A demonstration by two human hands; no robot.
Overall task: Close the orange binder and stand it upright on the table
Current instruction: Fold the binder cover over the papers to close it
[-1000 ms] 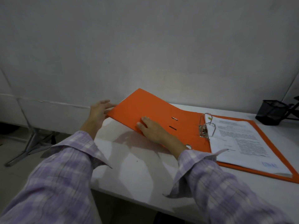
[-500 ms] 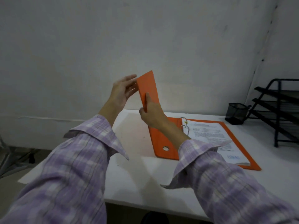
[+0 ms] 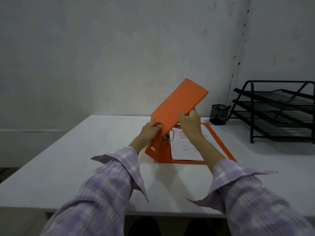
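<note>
Centrally, both hands grasp the binder (image 3: 177,106): left hand (image 3: 150,132) at the spine, right hand (image 3: 190,123) pinching the half-raised cover's near edge above the papers (image 3: 184,149).

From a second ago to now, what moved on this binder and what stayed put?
The binder's front cover swung from lying flat at left, up and over toward the papers. Left hand moved to the spine; right hand grips the cover's edge. Back cover, papers stayed flat.
</note>
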